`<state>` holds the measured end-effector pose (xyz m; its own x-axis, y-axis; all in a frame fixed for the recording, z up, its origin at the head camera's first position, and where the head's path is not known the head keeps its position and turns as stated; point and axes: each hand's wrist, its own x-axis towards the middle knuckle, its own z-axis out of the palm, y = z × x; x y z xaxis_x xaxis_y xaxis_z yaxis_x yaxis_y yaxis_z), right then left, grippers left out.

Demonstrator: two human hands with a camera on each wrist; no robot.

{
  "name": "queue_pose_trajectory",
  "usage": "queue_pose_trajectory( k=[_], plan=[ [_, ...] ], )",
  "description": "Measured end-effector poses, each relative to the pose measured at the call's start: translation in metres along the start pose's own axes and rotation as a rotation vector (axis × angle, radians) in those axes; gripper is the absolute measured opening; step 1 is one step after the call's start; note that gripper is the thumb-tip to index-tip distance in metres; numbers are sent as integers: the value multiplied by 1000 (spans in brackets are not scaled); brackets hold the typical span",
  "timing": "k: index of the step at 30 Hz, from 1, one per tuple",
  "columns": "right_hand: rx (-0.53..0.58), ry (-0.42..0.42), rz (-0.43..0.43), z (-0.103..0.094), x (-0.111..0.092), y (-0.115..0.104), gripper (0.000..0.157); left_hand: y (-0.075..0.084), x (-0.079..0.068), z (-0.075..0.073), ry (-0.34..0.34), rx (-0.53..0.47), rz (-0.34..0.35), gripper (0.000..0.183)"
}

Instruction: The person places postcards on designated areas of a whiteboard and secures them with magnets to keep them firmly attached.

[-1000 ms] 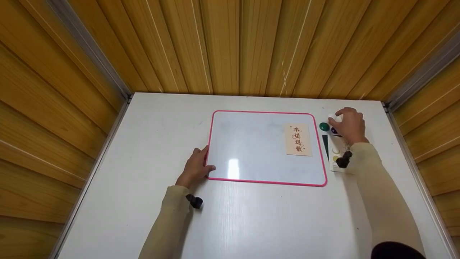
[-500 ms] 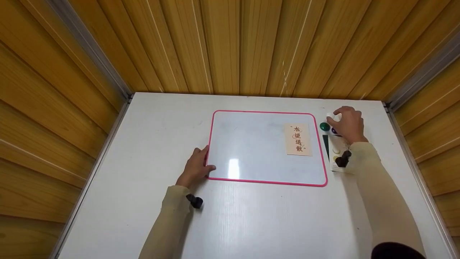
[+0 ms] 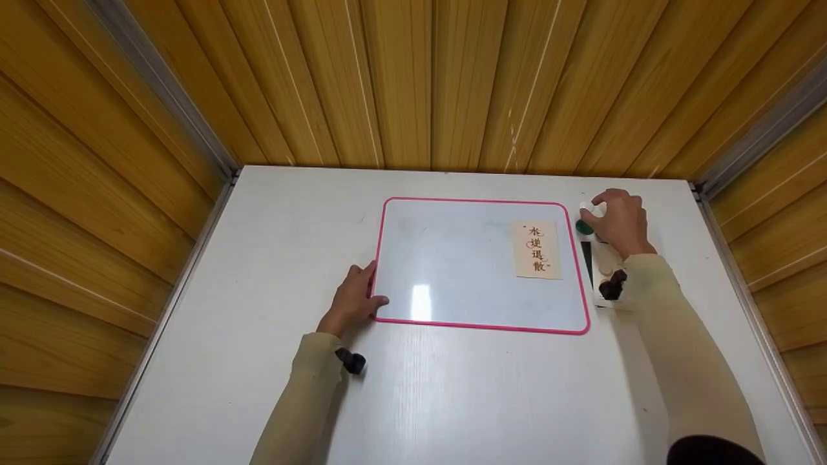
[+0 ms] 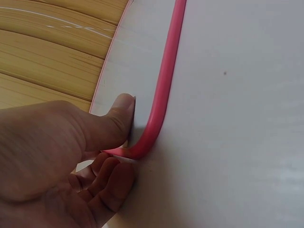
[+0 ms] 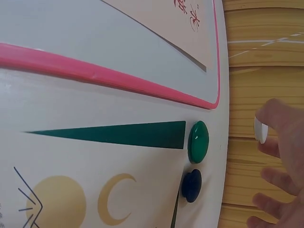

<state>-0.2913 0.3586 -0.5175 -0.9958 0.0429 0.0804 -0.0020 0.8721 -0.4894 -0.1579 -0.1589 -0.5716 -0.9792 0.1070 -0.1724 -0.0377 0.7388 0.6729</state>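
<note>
My left hand point(image 3: 352, 298) grips the lower left corner of a pink-framed whiteboard point(image 3: 452, 258), thumb on its face and fingers under the rim in the left wrist view. Between thumb and finger, my right hand point(image 3: 621, 223) pinches a white round magnet point(image 5: 261, 130) above the table, beyond the board's right edge. A green round magnet point(image 5: 198, 142) and a dark blue magnet point(image 5: 192, 185) lie below that hand. On the board's right part lies a cream paper card point(image 3: 536, 250) with red characters.
Right of the board, a pale printed card point(image 5: 156, 166) with a gold moon lies beside a dark green wedge shape point(image 5: 142, 135). A white table point(image 3: 284, 213) carries everything. Wood-panelled walls point(image 3: 400, 84) enclose its back and sides.
My right hand has shifted slightly left toward the board with the white magnet, and now hides the blue magnet in the head view. The left hand keeps its hold on the corner.
</note>
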Motion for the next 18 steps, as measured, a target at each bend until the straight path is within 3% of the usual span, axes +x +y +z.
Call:
queue_pose_trajectory(
  k=[18],
  plan=[
    [-12, -23, -38, 15, 4, -26, 43, 1, -1, -1, -6, -9, -6, 87]
  ],
)
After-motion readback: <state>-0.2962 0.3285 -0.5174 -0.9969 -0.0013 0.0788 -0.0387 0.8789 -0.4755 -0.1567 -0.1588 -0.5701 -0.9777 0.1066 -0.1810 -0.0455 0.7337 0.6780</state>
